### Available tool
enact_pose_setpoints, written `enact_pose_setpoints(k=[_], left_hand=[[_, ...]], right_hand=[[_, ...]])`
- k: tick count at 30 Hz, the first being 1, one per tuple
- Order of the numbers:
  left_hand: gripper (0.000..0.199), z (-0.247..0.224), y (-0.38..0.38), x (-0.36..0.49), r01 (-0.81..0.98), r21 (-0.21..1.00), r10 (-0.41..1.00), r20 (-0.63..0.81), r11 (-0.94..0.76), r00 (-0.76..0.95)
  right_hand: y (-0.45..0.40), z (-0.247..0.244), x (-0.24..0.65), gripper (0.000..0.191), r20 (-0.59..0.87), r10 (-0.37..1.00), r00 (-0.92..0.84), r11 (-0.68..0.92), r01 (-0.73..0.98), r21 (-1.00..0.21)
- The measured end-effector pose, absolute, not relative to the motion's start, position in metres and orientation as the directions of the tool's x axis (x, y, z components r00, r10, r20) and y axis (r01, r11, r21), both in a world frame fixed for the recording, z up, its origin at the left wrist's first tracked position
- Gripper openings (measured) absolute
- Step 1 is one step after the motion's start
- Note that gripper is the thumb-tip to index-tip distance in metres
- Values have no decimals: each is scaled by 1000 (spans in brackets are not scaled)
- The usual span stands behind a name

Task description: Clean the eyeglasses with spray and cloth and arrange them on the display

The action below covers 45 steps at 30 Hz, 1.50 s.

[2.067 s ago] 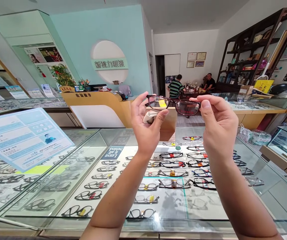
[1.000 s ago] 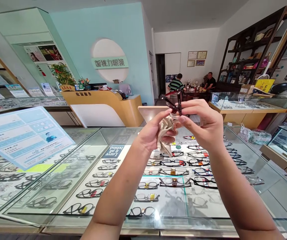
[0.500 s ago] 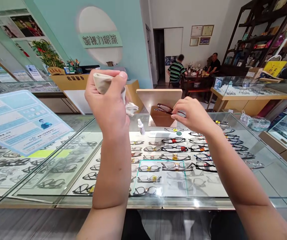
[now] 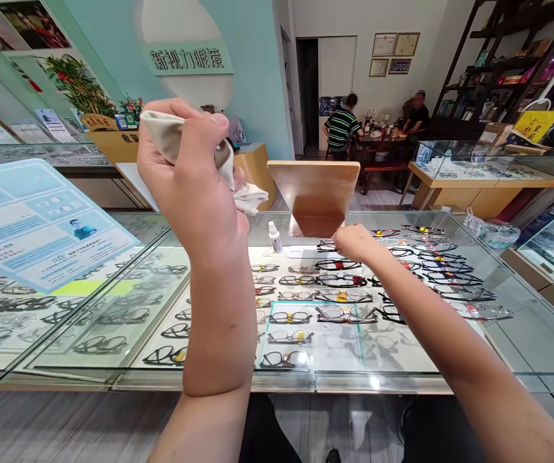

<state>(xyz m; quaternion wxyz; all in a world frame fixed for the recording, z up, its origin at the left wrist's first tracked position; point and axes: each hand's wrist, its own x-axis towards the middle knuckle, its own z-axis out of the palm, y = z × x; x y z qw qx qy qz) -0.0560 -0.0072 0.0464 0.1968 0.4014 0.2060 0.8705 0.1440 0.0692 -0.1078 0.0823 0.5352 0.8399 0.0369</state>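
My left hand (image 4: 190,173) is raised on the left, its fingers closed round a crumpled pale cloth (image 4: 161,134); one end of the cloth hangs out below the fingers. Lower and to the right, my right hand (image 4: 357,241) is down at the back row of the glass display counter (image 4: 402,379), fingers bent and mostly turned out of sight. A dark reddish pair of eyeglasses (image 4: 326,246) sticks out at its left side, at the fingertips. Just behind that hand stands a wooden tabletop mirror (image 4: 315,186), its back facing me. A small white spray bottle (image 4: 275,238) stands left of the mirror.
Rows of eyeglasses (image 4: 342,281), several with coloured tags, fill the counter. A blue printed sheet (image 4: 50,225) stands at the left. Another glass case (image 4: 479,170) is at the back right. Two people sit by a dark table (image 4: 385,145) in the background.
My right hand has lowered the eyeglasses from in front of the mirror to the counter. My left hand, still gripping the cloth, appears slightly higher and further left; the view has tilted down a little.
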Motion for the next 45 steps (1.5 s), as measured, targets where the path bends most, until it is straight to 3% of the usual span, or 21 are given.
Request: enact_pose_setpoints(k=[9, 16, 23, 34, 45], left_hand=[[21, 46, -15, -53, -212, 449, 487, 687, -868, -539], [17, 47, -17, -52, -193, 442, 468, 686, -876, -557], [31, 48, -14, -51, -91, 339, 323, 729, -936, -604], [32, 44, -21, -47, -12, 224, 198, 832, -974, -518], [27, 45, -29, -42, -36, 279, 257, 819, -960, -513]], right_hand=[[72, -116, 141, 42, -166, 908, -384, 412, 891, 190], [67, -112, 140, 41, -223, 908, -355, 396, 901, 177], [69, -109, 142, 44, -236, 914, -329, 366, 920, 138], [70, -116, 140, 51, -295, 903, -313, 355, 929, 102], [71, -120, 140, 50, -270, 912, -309, 346, 933, 102]])
